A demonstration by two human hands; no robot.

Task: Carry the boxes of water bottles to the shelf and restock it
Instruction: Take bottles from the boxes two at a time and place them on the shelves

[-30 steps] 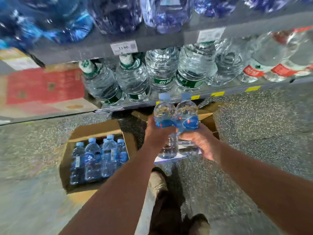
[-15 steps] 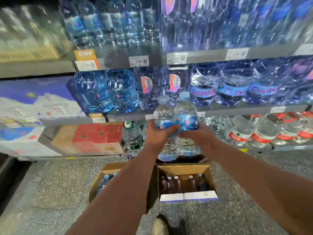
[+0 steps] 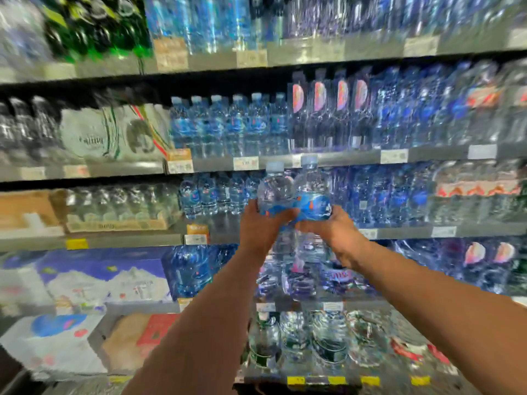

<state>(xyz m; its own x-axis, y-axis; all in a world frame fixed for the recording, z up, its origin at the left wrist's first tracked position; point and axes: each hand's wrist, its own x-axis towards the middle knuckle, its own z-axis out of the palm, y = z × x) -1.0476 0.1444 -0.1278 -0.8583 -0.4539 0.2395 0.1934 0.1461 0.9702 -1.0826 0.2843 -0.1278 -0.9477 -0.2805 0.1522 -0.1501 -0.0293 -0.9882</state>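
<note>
Both hands full: left hand (image 3: 261, 228) grips one small water bottle (image 3: 275, 189), right hand (image 3: 335, 233) grips second bottle (image 3: 312, 192). Bottles upright, touching side by side, likely so pair goes in together. Raised before shelf (image 3: 405, 232), near matching blue-label row (image 3: 216, 195), not yet set down.

Whole shelf (image 3: 427, 155) motion-blurred; price tags (image 3: 245, 163) unreadable. Lower halves of two bottles (image 3: 293, 192) hidden behind my left hand (image 3: 261, 230) and right hand (image 3: 338, 238). Most of my fingers out of sight on far side. Green bottles (image 3: 97, 27) top left smeared, brand unclear. Boxes (image 3: 85, 280) lower left pixelated. Forearms cut off by bottom edge.
</note>
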